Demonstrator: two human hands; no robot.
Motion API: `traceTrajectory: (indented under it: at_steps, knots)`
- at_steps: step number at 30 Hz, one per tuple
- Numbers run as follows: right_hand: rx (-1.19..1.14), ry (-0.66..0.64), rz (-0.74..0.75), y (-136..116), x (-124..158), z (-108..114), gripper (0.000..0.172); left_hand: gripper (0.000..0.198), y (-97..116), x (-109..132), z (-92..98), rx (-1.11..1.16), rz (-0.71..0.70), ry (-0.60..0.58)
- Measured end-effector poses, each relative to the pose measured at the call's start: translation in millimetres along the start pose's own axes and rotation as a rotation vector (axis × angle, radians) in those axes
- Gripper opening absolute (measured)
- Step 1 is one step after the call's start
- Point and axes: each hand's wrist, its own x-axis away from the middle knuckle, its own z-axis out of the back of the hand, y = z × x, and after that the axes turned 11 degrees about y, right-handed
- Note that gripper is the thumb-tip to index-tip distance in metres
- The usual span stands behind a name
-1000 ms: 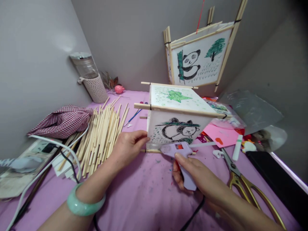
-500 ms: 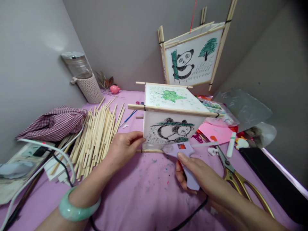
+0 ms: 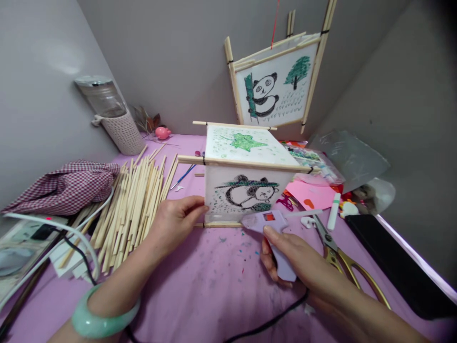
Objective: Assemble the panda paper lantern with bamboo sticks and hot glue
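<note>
A paper lantern point(image 3: 246, 181) with a wooden stick frame lies on its side on the purple table point(image 3: 214, 281); a panda drawing faces me and a green leaf is on its top face. My left hand point(image 3: 174, 221) pinches the lantern's lower left corner, with a green bangle point(image 3: 103, 312) on that wrist. My right hand point(image 3: 293, 259) grips a lilac glue gun point(image 3: 269, 233). The gun's nozzle points left at the lantern's bottom stick.
A heap of wooden sticks point(image 3: 132, 200) lies to the left, beside a checked cloth point(image 3: 64, 186) and white cables point(image 3: 46, 228). Gold-handled scissors point(image 3: 342, 262), pink paper point(image 3: 310, 195) and plastic bags lie to the right. A second panda lantern point(image 3: 274, 85) hangs at the back.
The view has drifted so everything sits a little further left and lower. Both hands keep the same hold on the lantern and the glue gun.
</note>
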Motion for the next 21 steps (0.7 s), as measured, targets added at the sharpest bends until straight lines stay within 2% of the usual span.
traceTrajectory:
  at_steps: [21]
  knots:
    - [-0.011, 0.062, -0.004, -3.0, 5.2, 8.2, 0.047, 0.020, -2.1, 0.3, -0.2, -0.005, -0.010, -0.002]
